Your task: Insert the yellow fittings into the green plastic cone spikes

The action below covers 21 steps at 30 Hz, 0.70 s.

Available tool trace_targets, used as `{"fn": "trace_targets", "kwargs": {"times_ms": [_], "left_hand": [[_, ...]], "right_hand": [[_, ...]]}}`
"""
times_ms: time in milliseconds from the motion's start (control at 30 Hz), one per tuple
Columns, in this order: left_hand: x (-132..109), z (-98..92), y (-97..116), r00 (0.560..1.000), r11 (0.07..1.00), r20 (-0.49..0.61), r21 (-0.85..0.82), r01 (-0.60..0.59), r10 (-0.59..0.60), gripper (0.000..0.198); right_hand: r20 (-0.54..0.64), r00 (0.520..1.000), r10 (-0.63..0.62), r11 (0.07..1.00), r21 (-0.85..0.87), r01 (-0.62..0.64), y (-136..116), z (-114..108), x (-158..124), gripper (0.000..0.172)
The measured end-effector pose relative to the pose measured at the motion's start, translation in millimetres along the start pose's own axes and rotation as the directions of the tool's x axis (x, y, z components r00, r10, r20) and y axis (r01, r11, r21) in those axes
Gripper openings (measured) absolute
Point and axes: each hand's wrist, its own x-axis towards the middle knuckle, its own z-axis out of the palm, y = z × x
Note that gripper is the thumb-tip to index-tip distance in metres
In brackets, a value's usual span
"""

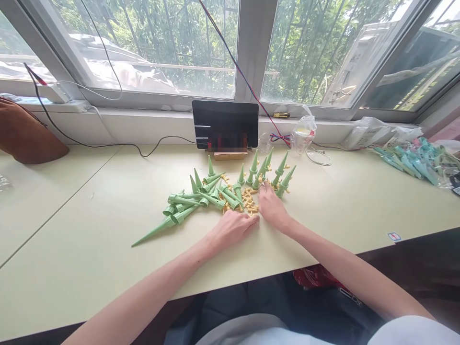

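Note:
My right hand [273, 205] reaches to the front of the upright group, its fingers pinched at a green plant watering spike [256, 182] with a small yellow valve [260, 178] on its side. My left hand [235, 226] rests low on the table with fingers curled together, fingertips at the near edge of a pile of loose yellow valves [248, 195]; what they hold, if anything, is hidden. Several green spikes with yellow valves stand point-up behind and beside my right hand. To the left of the valves lies a heap of green spikes [185, 201], with a few standing behind it.
A dark-screened tablet [225, 122] leans on a small cardboard stand by the window. Cables, a plastic-bagged cup [304, 136] and a screwdriver [281, 115] are near the sill. At right lies a pile of teal pieces [413, 160]; a brown bag [30, 132] sits at left.

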Motion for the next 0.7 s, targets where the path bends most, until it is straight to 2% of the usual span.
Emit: {"fn": "trace_targets", "kwargs": {"times_ms": [167, 367, 700], "left_hand": [[-2.5, -3.3, -6.4, 0.998, 0.998, 0.030, 0.003, 0.060, -0.060, 0.023], [-2.3, -5.0, -10.3, 0.986, 0.994, 0.125, -0.009, 0.112, -0.110, 0.028], [-2.0, -6.7, -11.0, 0.979, 0.992, 0.161, 0.003, 0.128, -0.127, 0.033]], "right_hand": [[0.021, 0.999, 0.026, 1.000, -0.003, -0.026, 5.0, 2.8, 4.5, 0.050], [0.006, 1.000, -0.018, 1.000, -0.010, 0.018, 19.4, 9.9, -1.9, 0.047], [-0.025, 0.993, -0.113, 0.994, 0.010, 0.113, 36.6, 5.6, -9.4, 0.042]]}}
